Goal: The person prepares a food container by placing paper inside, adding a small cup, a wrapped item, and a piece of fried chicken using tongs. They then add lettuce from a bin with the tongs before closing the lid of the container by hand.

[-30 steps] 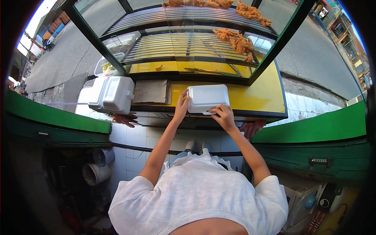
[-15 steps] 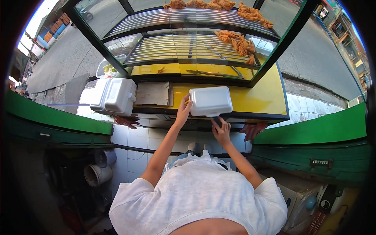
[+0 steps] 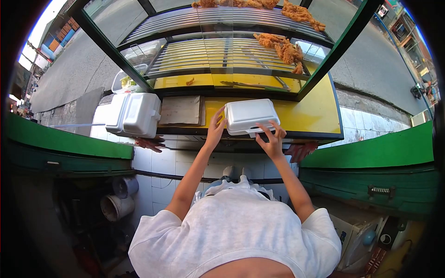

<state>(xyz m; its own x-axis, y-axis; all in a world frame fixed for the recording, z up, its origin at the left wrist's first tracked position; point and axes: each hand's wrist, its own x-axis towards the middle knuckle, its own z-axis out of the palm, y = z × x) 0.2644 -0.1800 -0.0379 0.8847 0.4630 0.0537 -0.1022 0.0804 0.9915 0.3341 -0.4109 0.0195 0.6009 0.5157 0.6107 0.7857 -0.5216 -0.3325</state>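
A closed white foam food box (image 3: 250, 111) rests at the front edge of the yellow counter (image 3: 306, 113). My left hand (image 3: 216, 127) holds its left side, fingers along the wall. At the front right corner, my right hand (image 3: 272, 139) grips the box, with fingers bent over the lid's edge and the thumb below. A small dark patch shows on the box's front by the right fingers; I cannot make out what it is. Left of the box lies a stack of brown paper (image 3: 181, 110).
More white foam boxes (image 3: 139, 113) stand on the left. Behind the counter top rises a glass case with fried chicken (image 3: 289, 52) on racks (image 3: 185, 55) and tongs (image 3: 255, 86) below. A clear tub (image 3: 125, 82) with greens is at left. Green walls (image 3: 371, 157) flank me.
My right hand has moved up and right, from below the front edge onto the box's front right corner. The dark thing at its fingers no longer shows there. The box has shifted slightly right.
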